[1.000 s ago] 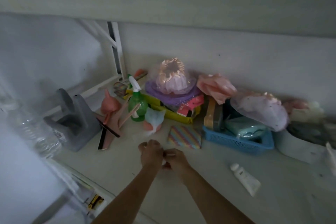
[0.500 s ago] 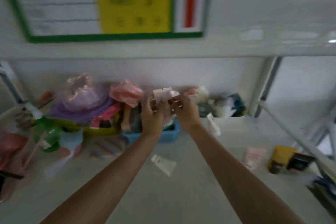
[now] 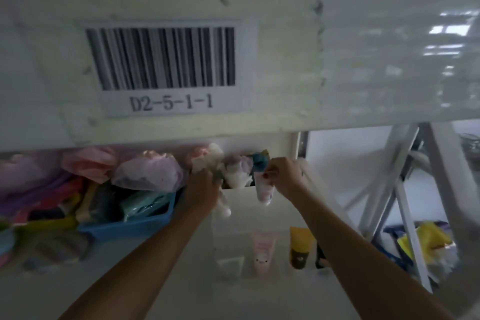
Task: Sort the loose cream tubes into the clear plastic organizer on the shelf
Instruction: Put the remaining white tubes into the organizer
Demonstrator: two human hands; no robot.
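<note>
Shelf label [image 3: 166, 69] at 12 o'clock: barcode, "D2-5-1-1". Right hand [image 3: 285, 176] pinches a pink tube [image 3: 264, 191] by its top. Left hand [image 3: 204, 188] is closed around another tube [image 3: 224, 206]; print on both is blurred.

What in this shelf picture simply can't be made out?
- Left hand: its fingers wrap a pale tube, hiding most of it.
- Pink tube in the right hand: print blurred.
- Clear organizer: edges faint, compartments unclear.
- Upper shelf beam hides the shelf's back.
</note>
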